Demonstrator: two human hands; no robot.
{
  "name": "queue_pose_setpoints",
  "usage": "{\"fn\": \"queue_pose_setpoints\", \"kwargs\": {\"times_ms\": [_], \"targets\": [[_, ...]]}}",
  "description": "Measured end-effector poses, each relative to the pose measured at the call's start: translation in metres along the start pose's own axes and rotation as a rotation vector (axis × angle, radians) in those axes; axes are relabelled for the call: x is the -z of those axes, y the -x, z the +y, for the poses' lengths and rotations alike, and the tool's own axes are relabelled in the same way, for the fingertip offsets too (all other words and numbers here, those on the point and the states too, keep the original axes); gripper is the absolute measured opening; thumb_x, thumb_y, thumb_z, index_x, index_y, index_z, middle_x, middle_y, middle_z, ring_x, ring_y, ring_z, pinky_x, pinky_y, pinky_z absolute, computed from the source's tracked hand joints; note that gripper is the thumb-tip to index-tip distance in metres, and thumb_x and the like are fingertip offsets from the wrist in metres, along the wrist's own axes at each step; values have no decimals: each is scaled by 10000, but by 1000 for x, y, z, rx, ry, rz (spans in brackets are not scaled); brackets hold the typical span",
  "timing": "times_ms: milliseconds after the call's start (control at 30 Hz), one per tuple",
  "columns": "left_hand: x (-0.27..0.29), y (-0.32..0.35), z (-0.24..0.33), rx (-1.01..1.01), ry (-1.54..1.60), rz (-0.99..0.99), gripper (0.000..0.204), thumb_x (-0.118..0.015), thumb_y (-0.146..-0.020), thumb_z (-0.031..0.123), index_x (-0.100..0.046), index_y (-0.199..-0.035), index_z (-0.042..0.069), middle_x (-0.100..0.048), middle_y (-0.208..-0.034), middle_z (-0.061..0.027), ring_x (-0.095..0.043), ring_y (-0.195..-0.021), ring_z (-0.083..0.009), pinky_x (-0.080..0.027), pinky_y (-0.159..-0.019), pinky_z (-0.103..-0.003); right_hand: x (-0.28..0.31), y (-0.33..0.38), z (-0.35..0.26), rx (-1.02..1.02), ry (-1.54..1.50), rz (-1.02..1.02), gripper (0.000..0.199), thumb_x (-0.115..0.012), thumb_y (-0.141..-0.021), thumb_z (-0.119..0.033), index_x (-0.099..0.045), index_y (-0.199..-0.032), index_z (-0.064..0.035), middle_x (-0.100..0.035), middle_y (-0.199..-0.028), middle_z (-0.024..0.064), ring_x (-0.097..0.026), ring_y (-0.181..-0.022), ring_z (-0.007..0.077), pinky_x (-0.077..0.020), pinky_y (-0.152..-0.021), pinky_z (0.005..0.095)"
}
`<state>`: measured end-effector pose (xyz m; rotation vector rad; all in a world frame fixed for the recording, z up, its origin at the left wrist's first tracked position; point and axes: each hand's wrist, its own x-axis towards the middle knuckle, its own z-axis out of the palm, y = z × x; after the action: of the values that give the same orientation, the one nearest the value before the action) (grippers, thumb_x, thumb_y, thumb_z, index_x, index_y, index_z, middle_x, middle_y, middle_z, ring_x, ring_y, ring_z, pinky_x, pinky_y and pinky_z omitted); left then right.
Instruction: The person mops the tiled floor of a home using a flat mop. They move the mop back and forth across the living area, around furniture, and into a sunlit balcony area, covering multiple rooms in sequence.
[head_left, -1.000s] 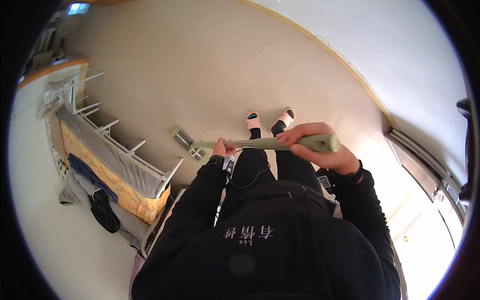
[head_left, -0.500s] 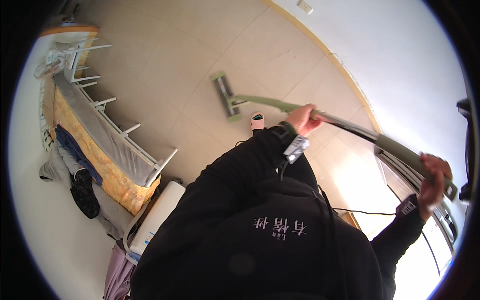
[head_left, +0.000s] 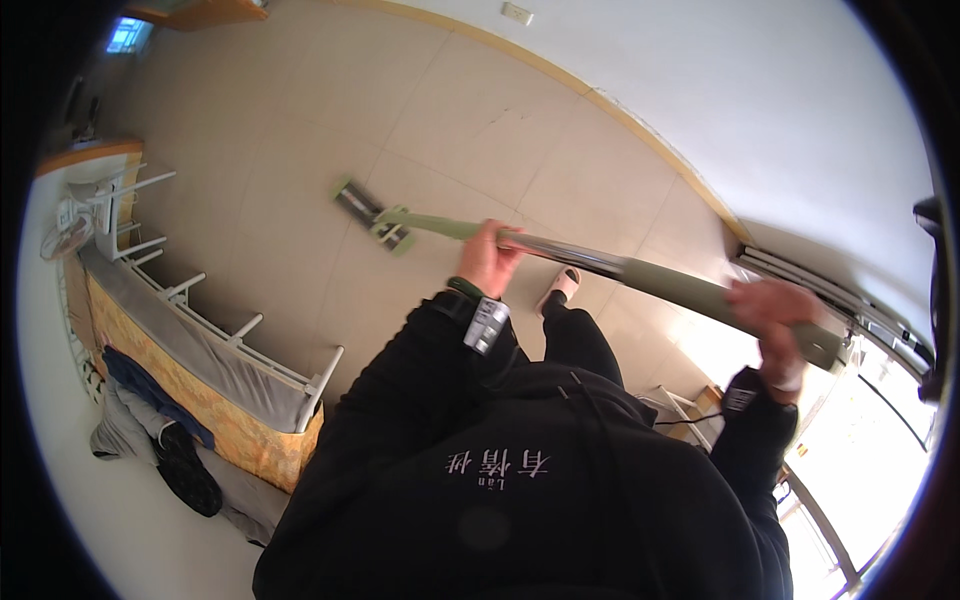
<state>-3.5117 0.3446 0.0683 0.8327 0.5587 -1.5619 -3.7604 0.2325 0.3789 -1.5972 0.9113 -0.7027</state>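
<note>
The floor [head_left: 300, 120] is pale tile, running up to a white wall [head_left: 760, 90]. A bed [head_left: 200, 370] with a white rail and a yellow side stands well to the left of the mop, and bright light pours in at the sliding-door track [head_left: 850, 300], just past the mop's grip end.

The mop [head_left: 560, 250] now lies stretched out long and low across the tile. A second ago it was held short and close to the body, by the feet; half a second ago it was already swinging outward. The head [head_left: 372, 215] has since travelled further out and sits flat on the floor, well ahead of the one slippered foot [head_left: 558, 290] that shows beside the pole.

The left hand [head_left: 490, 258] is closed round the pole near its middle, where green meets bare metal. The right hand [head_left: 775, 320], blurred, is wrapped round the green grip near its end.

The stroke looks near full reach, so a fresh strip of floor is being covered.
</note>
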Motion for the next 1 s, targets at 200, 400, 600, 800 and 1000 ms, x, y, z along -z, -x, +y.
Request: {"fn": "queue_pose_setpoints", "kwargs": {"times_ms": [200,400,600,800,1000], "targets": [[38,-43,17,-21,-72,80,113,-540,-877,50,-492,-781,15,-573,-745,-97,-587,-704,-171,-515,-672,-289,-14,6,33,-147,-108,-58,60,-582,-829,20,-636,-807,34,-690,-917,177,-669,-996,333,-521,-902,416],[-35,-91,-51,130,-224,6,132,-521,-888,40,-454,-774,23,-503,-716,-68,-587,-737,-183,-551,-696,-306,51,64,42,-53,4,196,97,-615,-845,-69,-619,-806,20,-678,-882,169,-666,-982,339,-508,-913,438],[-96,-147,-125,283,-640,-11,121,-546,-848,83,-502,-746,36,-581,-753,-98,-600,-705,-189,-545,-643,-291,99,141,74,-146,-6,447,197,-679,-891,-206,-621,-881,-17,-678,-976,162,-633,-1069,328,-445,-994,478],[-95,-189,-211,371,-941,15,160,-533,-839,136,-518,-746,7,-572,-658,-115,-593,-525,-234,-533,-498,-354,121,219,116,-279,-143,703,218,-694,-886,-225,-623,-891,-20,-669,-1025,148,-603,-1130,323,-388,-1057,485],[-92,-179,-308,452,-1115,-2,195,-547,-837,170,-540,-772,-14,-613,-683,-150,-599,-509,-241,-534,-477,-348,148,305,132,-338,-125,889,223,-647,-911,-216,-587,-887,-2,-652,-1029,169,-598,-1128,342,-391,-1049,482]]}}
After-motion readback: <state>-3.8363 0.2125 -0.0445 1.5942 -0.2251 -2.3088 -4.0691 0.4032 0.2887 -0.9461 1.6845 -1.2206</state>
